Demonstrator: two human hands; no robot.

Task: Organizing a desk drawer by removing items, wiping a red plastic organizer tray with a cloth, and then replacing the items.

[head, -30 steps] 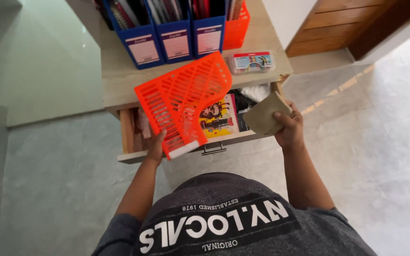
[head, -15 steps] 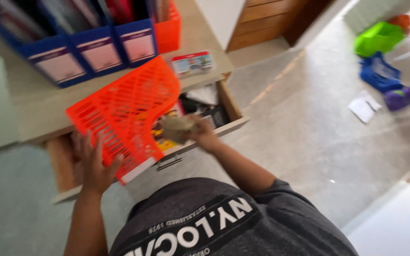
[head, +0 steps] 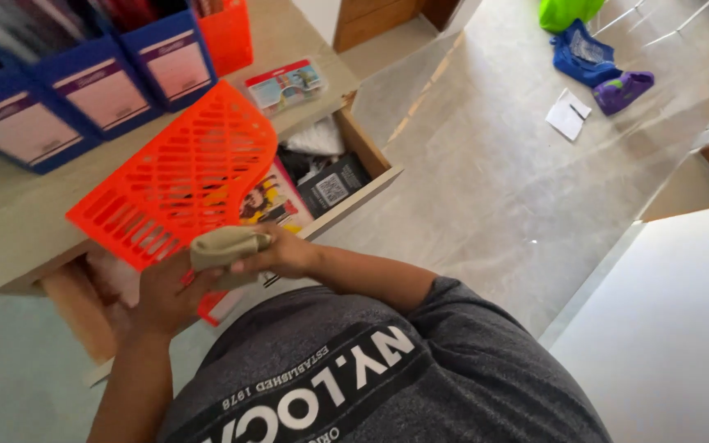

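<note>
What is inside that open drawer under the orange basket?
In the drawer lie a colourful booklet, a black packet and something white. The orange basket and both hands cover its left part.

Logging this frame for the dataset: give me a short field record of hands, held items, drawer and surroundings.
left hand: grips the lower edge of the orange perforated tray, held tilted over the open drawer
right hand: holds a beige cloth against the tray's lower edge
drawer contents: colourful booklet, black packet, white item, partly hidden
desk top: blue file boxes, small clear packet
floor: white paper, blue and purple items
</note>
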